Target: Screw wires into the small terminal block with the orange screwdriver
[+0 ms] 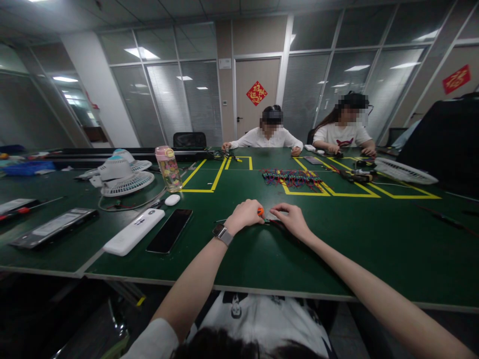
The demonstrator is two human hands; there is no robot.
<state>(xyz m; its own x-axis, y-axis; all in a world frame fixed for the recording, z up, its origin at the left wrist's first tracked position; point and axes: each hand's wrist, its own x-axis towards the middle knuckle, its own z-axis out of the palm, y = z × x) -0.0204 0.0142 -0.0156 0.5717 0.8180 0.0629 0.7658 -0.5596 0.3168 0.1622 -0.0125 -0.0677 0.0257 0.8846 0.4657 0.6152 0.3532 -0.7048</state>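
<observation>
Holding, left hand: the left hand (245,215) is closing its fingers tightly around a small orange piece (260,212); a thin dark rod (220,221) is showing beside the wrist, and whether the two are joined one cannot tell.
Right hand: the right hand (294,219) is bending thumb and fingers into a narrow gap close to the left fingertips; whether it is pinching anything one cannot tell.
Small part: a small dark part (267,221) is sitting between the hands, nearer the near edge of the green table (239,262) than the far one, its details blurring.
Wrist: a watch (222,233) is circling the left wrist.
Wired boards: a row of wired boards (294,179) is lying beyond the hands, toward the far edge, red and blue leads spreading over yellow tape (309,194).
Phone side: a black phone (170,231) is lying left of the hands, just beside a white oblong device (135,232).
Bottle: a pink-lidded bottle (168,169) is standing upright farther from the near edge, near a white fan (127,182).
Far edge: two people (271,137) are sitting there, hands at the table.
</observation>
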